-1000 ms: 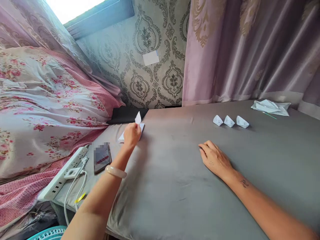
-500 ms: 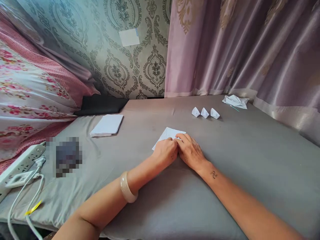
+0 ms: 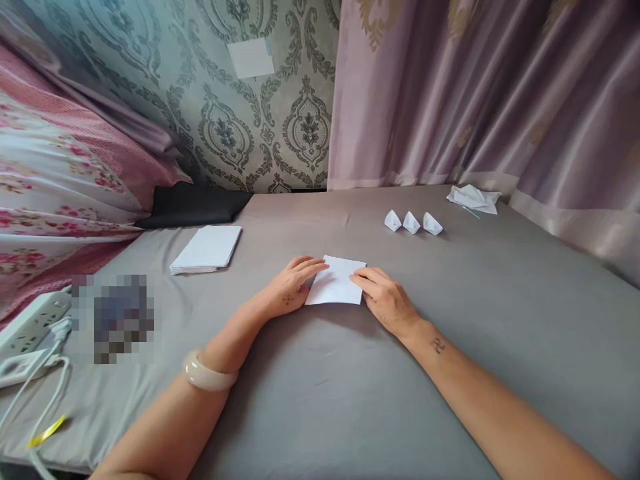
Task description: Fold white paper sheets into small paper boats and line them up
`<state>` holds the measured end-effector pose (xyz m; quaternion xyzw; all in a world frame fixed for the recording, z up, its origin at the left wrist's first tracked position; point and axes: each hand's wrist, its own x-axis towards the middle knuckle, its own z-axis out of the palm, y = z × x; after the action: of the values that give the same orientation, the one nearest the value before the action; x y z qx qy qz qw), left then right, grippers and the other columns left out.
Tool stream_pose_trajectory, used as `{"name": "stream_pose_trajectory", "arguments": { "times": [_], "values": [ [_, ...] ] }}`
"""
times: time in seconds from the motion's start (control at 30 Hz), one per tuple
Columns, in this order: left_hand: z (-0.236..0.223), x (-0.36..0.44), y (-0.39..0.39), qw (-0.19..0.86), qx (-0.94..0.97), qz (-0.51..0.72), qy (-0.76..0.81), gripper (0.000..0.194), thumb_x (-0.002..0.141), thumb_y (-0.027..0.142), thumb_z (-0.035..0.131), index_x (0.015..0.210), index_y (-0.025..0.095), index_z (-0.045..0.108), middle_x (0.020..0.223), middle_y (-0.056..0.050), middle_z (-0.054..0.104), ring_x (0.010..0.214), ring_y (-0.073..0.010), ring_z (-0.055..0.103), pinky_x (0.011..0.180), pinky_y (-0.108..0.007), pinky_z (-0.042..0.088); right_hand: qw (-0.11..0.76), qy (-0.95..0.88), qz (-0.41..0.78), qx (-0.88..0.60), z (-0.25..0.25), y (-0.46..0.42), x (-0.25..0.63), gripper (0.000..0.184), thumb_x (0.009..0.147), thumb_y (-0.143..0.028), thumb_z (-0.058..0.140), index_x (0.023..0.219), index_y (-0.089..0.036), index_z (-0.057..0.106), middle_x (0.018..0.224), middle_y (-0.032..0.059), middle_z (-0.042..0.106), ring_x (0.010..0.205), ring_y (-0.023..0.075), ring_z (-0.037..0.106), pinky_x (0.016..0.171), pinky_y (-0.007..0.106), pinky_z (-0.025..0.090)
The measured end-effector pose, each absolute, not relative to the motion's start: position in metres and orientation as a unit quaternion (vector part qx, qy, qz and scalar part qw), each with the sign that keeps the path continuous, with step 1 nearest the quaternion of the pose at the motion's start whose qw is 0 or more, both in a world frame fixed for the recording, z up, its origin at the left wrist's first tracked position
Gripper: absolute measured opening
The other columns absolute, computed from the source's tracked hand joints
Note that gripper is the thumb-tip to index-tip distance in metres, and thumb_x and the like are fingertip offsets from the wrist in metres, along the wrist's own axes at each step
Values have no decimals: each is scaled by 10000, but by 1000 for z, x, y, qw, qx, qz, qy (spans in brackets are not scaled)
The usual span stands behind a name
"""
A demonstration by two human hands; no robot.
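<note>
A white sheet of paper (image 3: pixel 337 283), roughly square, lies between my two hands over the grey cloth. My left hand (image 3: pixel 290 287) holds its left side, with the fingers reaching over the upper left part and the thumb at the lower left edge. At the right edge, my right hand (image 3: pixel 387 297) grips the paper with its fingers on top; its thumb is hidden. Beyond the hands stand three small folded paper shapes (image 3: pixel 411 223) in a row.
To the left lies a stack of white paper (image 3: pixel 207 250). A power strip (image 3: pixel 33 320) with white cables and a blurred-out object (image 3: pixel 123 313) are at the near left. Folded white papers (image 3: pixel 474 199) lie at the back right, by the curtain (image 3: pixel 425 100). Black cloth (image 3: pixel 195 203) is at the back left.
My hands were close together on a paper mostly covered by them. Now the left hand has moved left, the hands are apart, and the paper shows flat between them.
</note>
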<state>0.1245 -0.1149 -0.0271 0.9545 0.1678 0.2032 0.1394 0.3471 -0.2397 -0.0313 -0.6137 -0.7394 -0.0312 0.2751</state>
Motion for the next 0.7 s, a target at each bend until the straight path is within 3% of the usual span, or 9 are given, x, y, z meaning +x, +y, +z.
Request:
{"name": "stream_pose_trajectory", "arguments": {
  "times": [0.17, 0.33, 0.43, 0.53, 0.7],
  "values": [
    [-25, 132, -127, 122, 963, 192, 146, 459, 855, 120, 482, 1300, 217, 542, 1352, -60, 576, 1308, -218, 467, 1108, -417, 395, 254, -753, -8, -607, -33, -240, 352, 462, 790, 66, 400, 1049, -203, 672, 1142, 68, 647, 1022, 194, 576, 826, 310, 523],
    [-25, 134, -136, 107, 971, 156, 144, 529, 800, 52, 427, 1297, 187, 545, 1328, -75, 599, 1259, -196, 531, 1103, -382, 402, 201, -756, 26, -622, -30, -243, 353, 478, 740, 68, 426, 1054, -202, 665, 1166, 74, 633, 1081, 212, 552, 833, 332, 524],
    [-22, 133, -136, 117, 976, 125, 133, 642, 709, -3, 414, 1316, 171, 525, 1342, -82, 587, 1259, -187, 531, 1103, -367, 396, 184, -764, 34, -617, -24, -246, 354, 548, 738, 57, 424, 1183, -203, 611, 1201, 77, 619, 1105, 215, 536, 846, 342, 516],
    [-21, 131, -135, 129, 976, 105, 137, 582, 732, 27, 441, 1280, 184, 561, 1370, -79, 563, 1277, -191, 512, 1106, -360, 383, 184, -766, 43, -614, -20, -248, 356, 568, 778, 4, 449, 1300, -206, 529, 1248, 78, 598, 1129, 221, 523, 876, 360, 505],
    [-21, 132, -136, 142, 972, 107, 156, 478, 790, 65, 455, 1219, 207, 611, 1354, -74, 575, 1267, -215, 516, 1058, -375, 427, 176, -771, 49, -610, -21, -248, 357, 438, 815, -30, 470, 1174, -231, 622, 1232, 71, 590, 1127, 216, 524, 880, 356, 499]
  ]
}}
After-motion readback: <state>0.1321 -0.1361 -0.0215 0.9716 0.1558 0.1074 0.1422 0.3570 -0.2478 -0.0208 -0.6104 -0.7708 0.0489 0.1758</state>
